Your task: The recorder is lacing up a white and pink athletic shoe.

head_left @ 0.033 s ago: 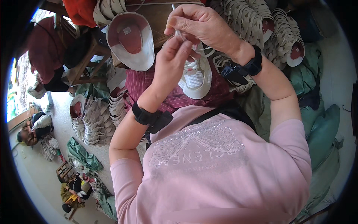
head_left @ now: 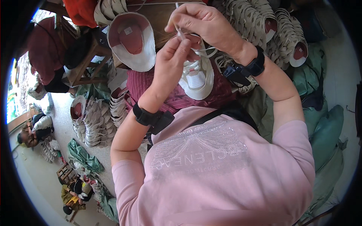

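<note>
Both of my hands are raised close together over my lap, working on a white shoelace (head_left: 180, 35). My left hand (head_left: 173, 56) is closed, pinching it between thumb and fingertips. Just above and to the right, my right hand (head_left: 205, 24) is also closed in a pinch on the lace, and a thin white end sticks up past its fingers. Below them, a white and cream sneaker upper (head_left: 198, 77) rests on my maroon striped apron, toe toward me. Its laced front shows, while my left hand partly covers one side. A loose lace loop hangs right of my fingers.
One upper with a dark red lining (head_left: 131, 41) lies on the wooden bench at left. Nested stacks of uppers (head_left: 250, 22) stand at far right, and more stacks (head_left: 98, 120) at left on the floor. Green sacks (head_left: 326, 132) line the right side. Other people (head_left: 73, 194) sit farther left.
My right hand's fingertips have shifted slightly left, and my left hand has moved slightly left too. More of the white lace shows between my hands.
</note>
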